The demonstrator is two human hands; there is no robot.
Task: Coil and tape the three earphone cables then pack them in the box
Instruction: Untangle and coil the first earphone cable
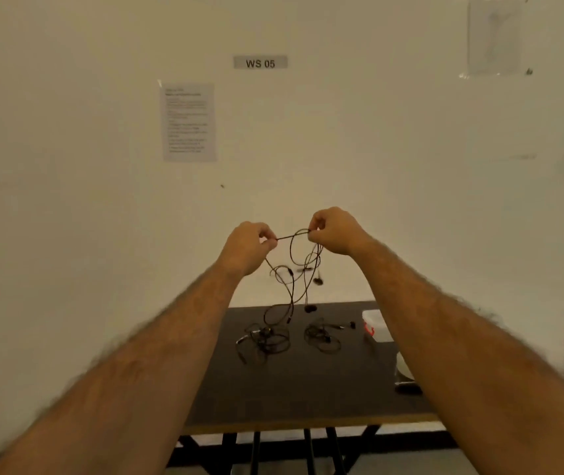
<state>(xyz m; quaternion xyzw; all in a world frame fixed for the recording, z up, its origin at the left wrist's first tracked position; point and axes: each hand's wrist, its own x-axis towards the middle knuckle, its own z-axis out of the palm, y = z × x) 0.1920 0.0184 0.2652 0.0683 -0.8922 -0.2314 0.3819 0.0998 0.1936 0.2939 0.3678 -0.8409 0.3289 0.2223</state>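
Head view, both arms raised in front of a pale wall. Left hand: fingers curled, thumb and fingertips pinching a black earphone cable at one point; right hand: fingers likewise curled, pinching the same cable at a loop near its top. A short stretch of the cable runs taut between the 2 hands; the remainder hangs below them in loose loops, with 1 earbud dangling free in the air and the lowest part reaching down to the dark worktop. On the worktop lie 2 further cables, each a loose tangle: 1 to the left, directly under the hanging cable, and 1 to the right of it, the 2 apart from each other. A clear plastic box with a red clasp stands near the right edge of the worktop, partly hidden behind the right forearm; a pale round object and a small dark object lie nearer the front, too hidden to identify. On the wall: a label reading "WS 05" and a printed sheet below it to the left.
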